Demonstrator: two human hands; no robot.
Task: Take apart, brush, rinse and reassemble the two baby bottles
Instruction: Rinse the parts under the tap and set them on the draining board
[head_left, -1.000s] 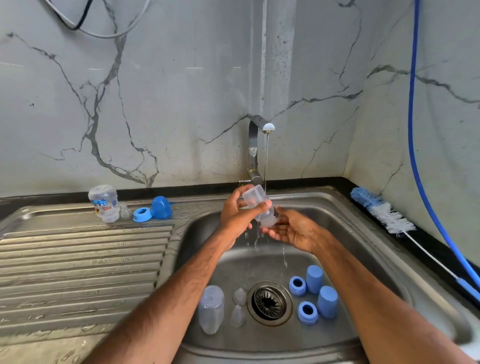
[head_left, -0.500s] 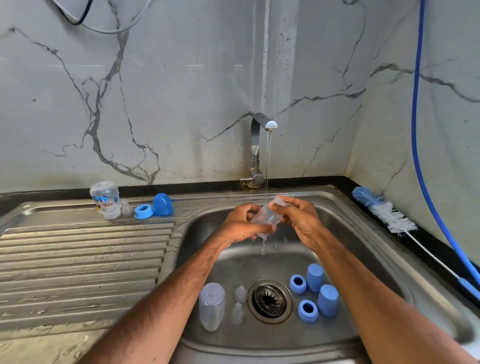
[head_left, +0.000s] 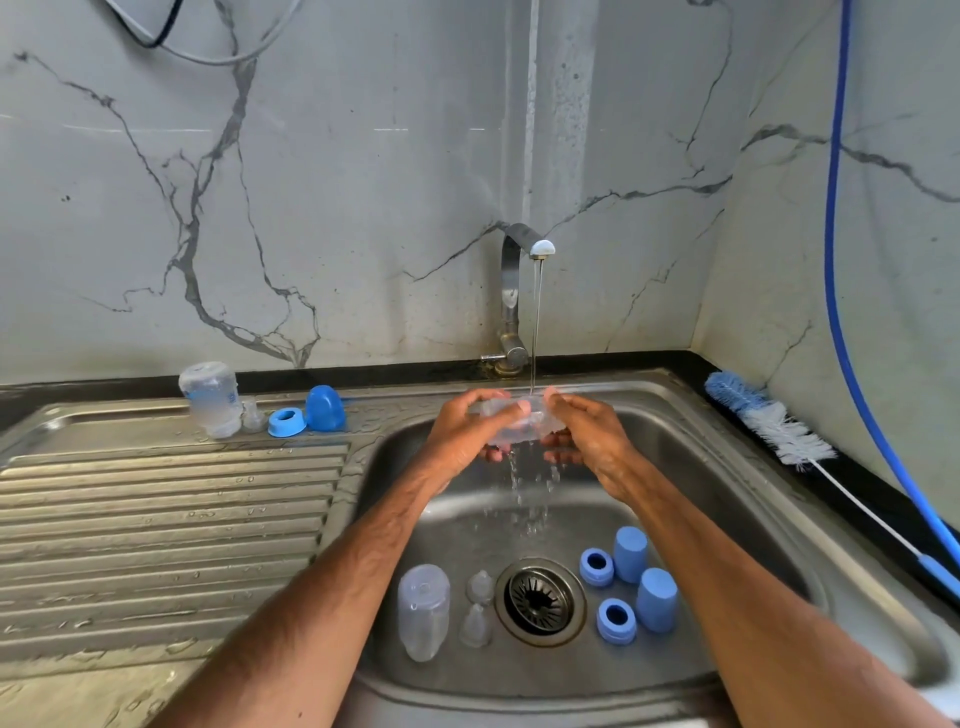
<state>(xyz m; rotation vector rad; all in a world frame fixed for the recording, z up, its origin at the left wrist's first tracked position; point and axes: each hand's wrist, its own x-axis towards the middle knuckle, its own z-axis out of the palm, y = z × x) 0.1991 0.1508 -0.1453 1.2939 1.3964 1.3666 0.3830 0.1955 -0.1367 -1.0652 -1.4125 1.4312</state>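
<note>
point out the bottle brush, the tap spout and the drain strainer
bottle brush (head_left: 779, 426), head view, on its white bristles
tap spout (head_left: 542, 249), head view, on the nozzle tip
drain strainer (head_left: 540, 601), head view, on its dark centre

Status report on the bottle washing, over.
Left hand and right hand both grip clear bottle, sideways under running tap. Water spilling into sink. Nothing in the way.

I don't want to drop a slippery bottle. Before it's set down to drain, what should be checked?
1. Both hands on bottle: left hand and right hand hold its ends: ok.
2. Water hitting it: ok.
3. Free space on draining board: ok.
4. Soap fully gone: cannot tell.
5. Tap turned off: not ok.
</note>
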